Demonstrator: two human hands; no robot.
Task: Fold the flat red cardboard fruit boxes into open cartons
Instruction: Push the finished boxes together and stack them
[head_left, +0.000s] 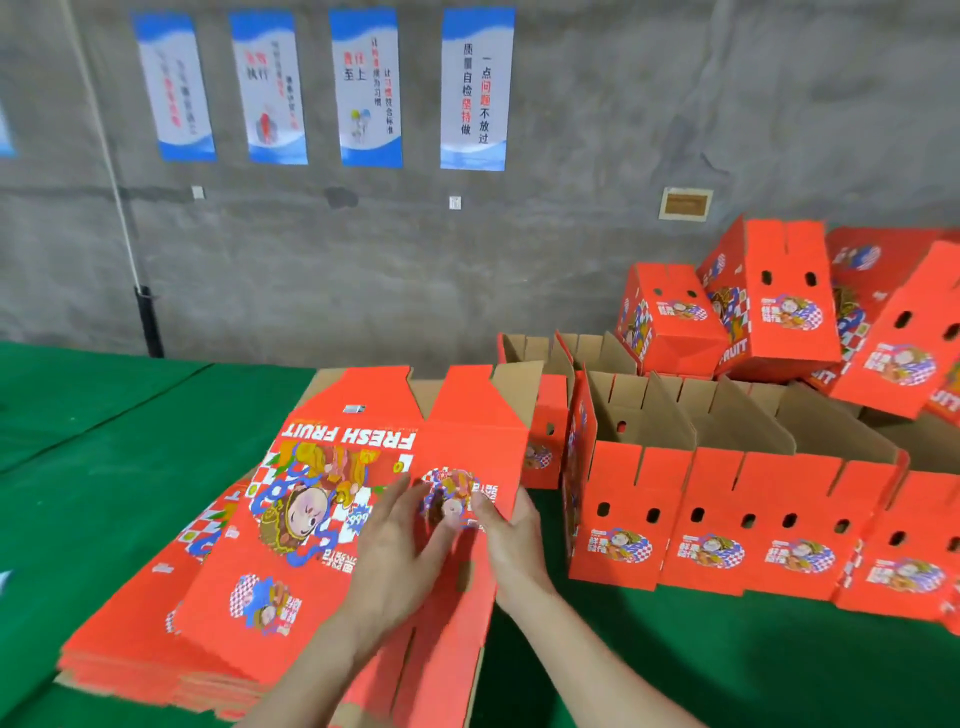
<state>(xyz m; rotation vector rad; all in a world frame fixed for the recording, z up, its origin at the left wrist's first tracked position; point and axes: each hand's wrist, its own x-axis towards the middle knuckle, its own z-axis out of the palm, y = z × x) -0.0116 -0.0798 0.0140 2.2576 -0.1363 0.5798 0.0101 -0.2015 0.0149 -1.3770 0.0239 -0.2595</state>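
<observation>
One flat red box (332, 499), not yet opened, tilts up off the stack of flats (135, 639) on the green table (104, 415), left hand (395, 551) straight-fingered on its print, right hand (514, 540) pinching its edge, beside finished open cartons (727, 525); many flats apparently remain.

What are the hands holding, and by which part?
The right hand pinches the top flat box by its right edge, thumb on top. The left hand only lies flat on its printed face.
</observation>
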